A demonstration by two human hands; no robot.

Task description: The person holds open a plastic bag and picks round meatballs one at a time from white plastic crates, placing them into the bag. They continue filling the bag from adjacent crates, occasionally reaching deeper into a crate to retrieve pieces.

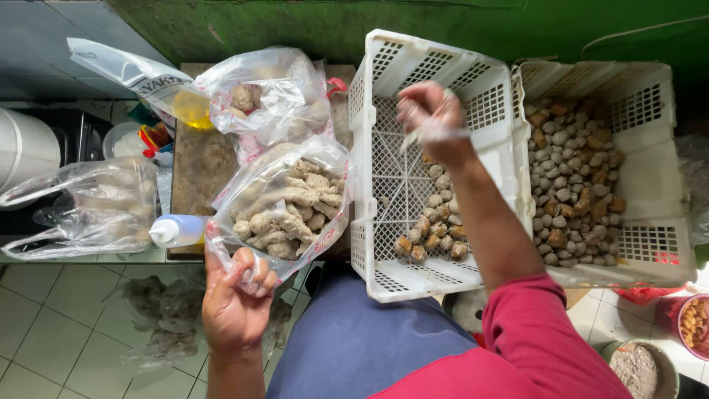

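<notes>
My left hand (233, 303) grips the gathered edge of a clear plastic bag (284, 207) filled with pale lumpy dough pieces. My right hand (432, 114), covered by a thin clear plastic glove, hovers closed above a white slatted crate (384, 244); whether it holds anything I cannot make out. The crate is tilted and has a small heap of brown and grey meatballs (436, 229) in its lower corner. A second white crate (650, 170) to the right is nearly full of similar meatballs.
Another knotted plastic bag (266, 96) of balls and a pouch of yellow oil (188, 107) lie on a wooden board. A white squeeze bottle (177, 230), a bag at left (88, 207), and bowls at bottom right (635, 369) surround me.
</notes>
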